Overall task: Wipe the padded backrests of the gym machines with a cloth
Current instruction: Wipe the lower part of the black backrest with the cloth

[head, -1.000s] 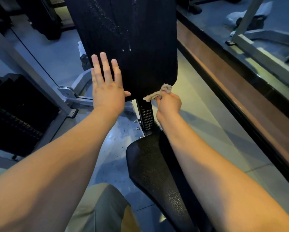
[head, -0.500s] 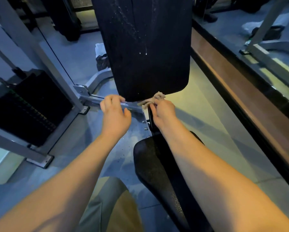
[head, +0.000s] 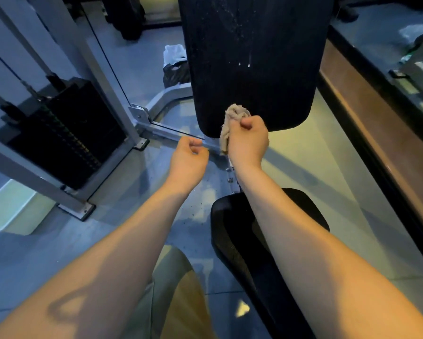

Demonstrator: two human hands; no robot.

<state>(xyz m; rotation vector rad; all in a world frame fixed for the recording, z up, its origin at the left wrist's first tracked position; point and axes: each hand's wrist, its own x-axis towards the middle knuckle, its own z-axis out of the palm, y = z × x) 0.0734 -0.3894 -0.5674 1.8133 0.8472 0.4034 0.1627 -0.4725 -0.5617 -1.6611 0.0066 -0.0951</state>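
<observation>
The cloth (head: 232, 118) is gripped, bunched, in the curled fingers of the right hand (head: 248, 140) at the lower edge of the padded backrest (head: 252, 57), which rises above that hand. The left hand (head: 188, 157), just beside the right, is loosely curled and holds nothing. White streaks are noted well above the cloth. Flattening the cloth and wiping upward in overlapping strokes is advised, with the pad steadied by the free hand.
</observation>
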